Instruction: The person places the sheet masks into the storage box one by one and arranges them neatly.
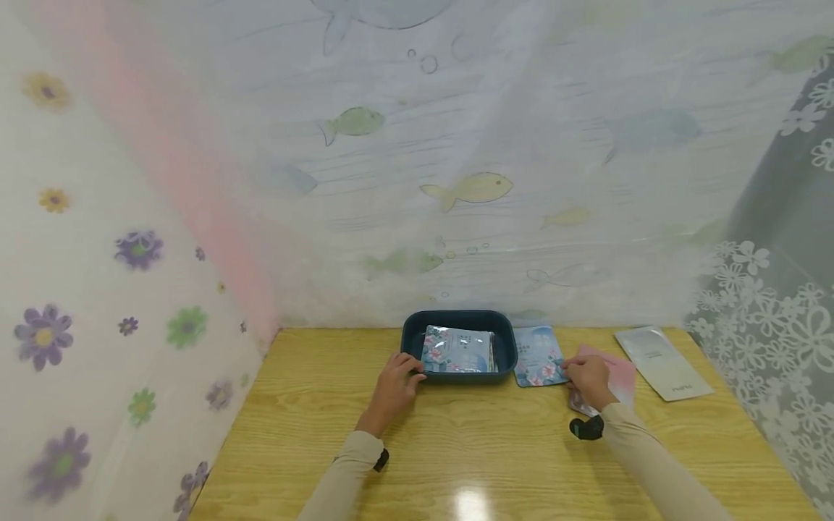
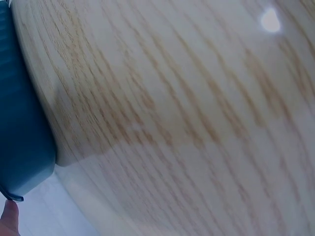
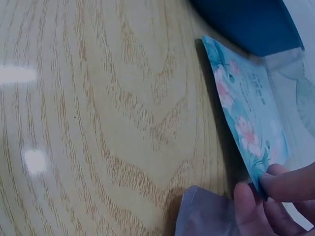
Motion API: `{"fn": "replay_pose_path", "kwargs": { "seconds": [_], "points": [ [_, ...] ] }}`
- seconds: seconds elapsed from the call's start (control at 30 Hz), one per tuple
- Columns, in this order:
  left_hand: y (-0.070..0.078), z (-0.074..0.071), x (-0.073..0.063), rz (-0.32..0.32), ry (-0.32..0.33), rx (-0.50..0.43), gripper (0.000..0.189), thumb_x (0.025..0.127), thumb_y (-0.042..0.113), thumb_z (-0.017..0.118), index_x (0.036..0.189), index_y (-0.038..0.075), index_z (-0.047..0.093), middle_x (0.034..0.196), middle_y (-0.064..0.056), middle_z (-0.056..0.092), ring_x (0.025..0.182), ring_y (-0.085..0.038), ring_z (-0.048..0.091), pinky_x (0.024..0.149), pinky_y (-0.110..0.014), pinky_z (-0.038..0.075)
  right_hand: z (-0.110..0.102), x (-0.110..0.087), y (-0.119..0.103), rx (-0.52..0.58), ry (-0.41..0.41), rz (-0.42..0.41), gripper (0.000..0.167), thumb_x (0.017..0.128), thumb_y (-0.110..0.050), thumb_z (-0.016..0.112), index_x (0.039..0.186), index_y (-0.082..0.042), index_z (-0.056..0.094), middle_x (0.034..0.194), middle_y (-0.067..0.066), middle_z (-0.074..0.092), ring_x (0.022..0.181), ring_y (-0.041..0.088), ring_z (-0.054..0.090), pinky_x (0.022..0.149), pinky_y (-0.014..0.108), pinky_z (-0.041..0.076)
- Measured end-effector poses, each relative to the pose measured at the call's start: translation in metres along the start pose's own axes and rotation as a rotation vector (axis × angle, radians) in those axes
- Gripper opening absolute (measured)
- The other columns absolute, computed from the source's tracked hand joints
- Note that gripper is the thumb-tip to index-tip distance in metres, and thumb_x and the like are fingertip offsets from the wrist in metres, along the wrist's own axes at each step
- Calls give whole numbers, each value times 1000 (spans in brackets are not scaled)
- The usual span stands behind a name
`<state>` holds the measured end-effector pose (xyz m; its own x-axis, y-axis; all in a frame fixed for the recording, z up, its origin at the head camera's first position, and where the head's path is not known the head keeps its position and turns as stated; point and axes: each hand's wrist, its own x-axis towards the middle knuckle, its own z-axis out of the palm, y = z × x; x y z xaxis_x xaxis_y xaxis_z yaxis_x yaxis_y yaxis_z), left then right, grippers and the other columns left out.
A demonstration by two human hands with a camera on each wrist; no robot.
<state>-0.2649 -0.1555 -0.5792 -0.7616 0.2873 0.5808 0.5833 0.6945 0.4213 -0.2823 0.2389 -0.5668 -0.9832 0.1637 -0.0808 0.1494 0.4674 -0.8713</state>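
Seemingly part done: stacked packets (image 1: 456,351) lie in the bin (image 1: 462,378), which the left hand (image 1: 394,380) grips; the right hand (image 1: 589,380) pinches a floral packet (image 1: 537,354) just outside (pink packet (image 1: 622,376) and pale packet (image 1: 664,365) left on the counter (image 1: 456,449))

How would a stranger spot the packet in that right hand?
On the wooden table, find the dark blue bin. Immediately right of it is a light-blue packet, one corner pinched by the right hand. Pink flowers set it apart from the pink packet and pale packet; its flowered lookalike sits inside the bin.
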Motion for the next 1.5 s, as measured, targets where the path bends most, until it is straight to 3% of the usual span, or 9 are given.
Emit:
{"fn": "replay_pose_path", "kwargs": {
  "seconds": [0.17,0.37,0.5,0.77,1.1,1.5],
  "points": [
    [0,0,0,2,8,-5,13,81,8,74,86,12,64,91,2,55,89,-15,48,80,-33,48,-3,-5,-3,116,-57,-5,30,85,6,43,106,21,58,97,34,60,71,29,67,63,34,56],
    [0,0,-1,-30,-14,-11,12,81,8,74,87,11,64,92,2,56,91,-16,48,83,-33,48,-6,-10,-6,156,-129,-4,33,88,8,40,114,23,51,102,38,58,80,34,67,71,37,55],
    [1,1,-1,-41,-23,-17,12,81,7,74,86,12,64,92,1,56,91,-16,49,84,-33,48,-6,-10,-5,163,-122,39,33,87,9,42,115,22,52,106,38,56,77,31,68,71,37,55],
    [1,1,0,13,24,-6,16,78,6,76,84,12,63,89,2,56,87,-16,48,79,-33,48,-7,-11,-6,157,-95,63,32,89,8,40,115,21,53,113,38,52,71,25,68,68,34,55],
    [0,2,-1,2,13,-14,15,80,7,75,85,14,63,89,4,55,89,-14,49,82,-32,48,-12,-15,-7,128,-96,5,34,90,6,37,115,22,53,122,41,45,78,30,67,69,34,55],
    [-1,2,-2,-3,15,-32,15,80,6,75,86,11,63,91,2,55,90,-15,49,82,-34,48,-11,-16,-3,160,-69,21,27,90,8,51,112,21,55,111,37,54,80,26,67,68,33,55]
  ]
}}
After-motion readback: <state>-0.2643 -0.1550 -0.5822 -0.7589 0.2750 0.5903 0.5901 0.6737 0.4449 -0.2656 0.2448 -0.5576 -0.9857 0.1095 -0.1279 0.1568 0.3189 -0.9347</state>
